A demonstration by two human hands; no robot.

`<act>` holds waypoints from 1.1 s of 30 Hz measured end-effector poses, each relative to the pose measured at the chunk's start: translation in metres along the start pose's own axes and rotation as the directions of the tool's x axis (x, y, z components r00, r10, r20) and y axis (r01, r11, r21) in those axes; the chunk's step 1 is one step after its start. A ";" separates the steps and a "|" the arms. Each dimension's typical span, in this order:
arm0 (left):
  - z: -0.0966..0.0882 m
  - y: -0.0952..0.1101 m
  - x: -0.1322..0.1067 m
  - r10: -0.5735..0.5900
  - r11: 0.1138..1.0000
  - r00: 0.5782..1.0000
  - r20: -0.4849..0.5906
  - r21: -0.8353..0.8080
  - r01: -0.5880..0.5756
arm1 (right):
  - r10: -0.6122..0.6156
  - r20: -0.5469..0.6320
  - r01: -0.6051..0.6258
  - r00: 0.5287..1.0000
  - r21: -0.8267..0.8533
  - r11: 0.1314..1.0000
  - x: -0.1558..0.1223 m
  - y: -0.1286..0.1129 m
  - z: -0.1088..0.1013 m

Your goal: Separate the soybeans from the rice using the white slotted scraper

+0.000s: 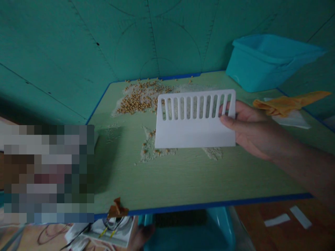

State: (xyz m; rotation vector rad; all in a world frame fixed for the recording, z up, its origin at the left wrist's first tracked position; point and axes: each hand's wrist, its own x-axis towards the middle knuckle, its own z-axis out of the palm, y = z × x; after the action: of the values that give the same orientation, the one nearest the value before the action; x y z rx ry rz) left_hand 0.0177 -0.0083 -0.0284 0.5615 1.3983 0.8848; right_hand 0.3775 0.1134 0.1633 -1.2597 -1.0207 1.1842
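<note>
My right hand (253,130) grips the right end of a white plastic scraper (195,134) with a row of slots along its top, thumb in front and fingers behind. The scraper is upright over the middle of the table (167,181). Behind and left of it lies a heap of round tan beans (136,101) mixed with pale, rice-like grains (125,92). A smaller scatter of beans and grains (145,153) shows below its left edge, partly hidden by it. At the bottom, what appears to be my left hand (141,237) is dim and blurred beside a blue tub (229,230).
A turquoise bin (256,69) stands at the back right, near an orange cloth (288,104) on something white. Brown tape (117,208) sticks to the front edge. Below are a white box with cables (112,232) and white strips (277,220). A pixelated patch covers the left.
</note>
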 end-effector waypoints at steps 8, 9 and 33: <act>0.024 0.014 -0.004 0.044 0.999 0.998 -0.049 0.022 -0.043 | 0.009 0.022 -0.010 1.000 0.041 0.999 -0.003 0.003 0.002; 0.026 0.015 -0.006 0.043 0.999 0.998 -0.053 0.020 -0.042 | 0.012 0.021 -0.013 1.000 0.042 0.999 -0.003 0.003 0.002; 0.028 0.008 -0.014 -0.100 0.995 0.995 0.006 -0.007 0.100 | -0.002 0.055 0.002 0.998 -0.004 1.000 -0.003 0.011 0.010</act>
State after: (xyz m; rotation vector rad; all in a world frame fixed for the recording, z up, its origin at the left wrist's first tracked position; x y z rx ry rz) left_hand 0.0442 -0.0107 -0.0100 0.4835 1.4055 0.8076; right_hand 0.3661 0.1114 0.1536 -1.2346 -1.0651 1.2218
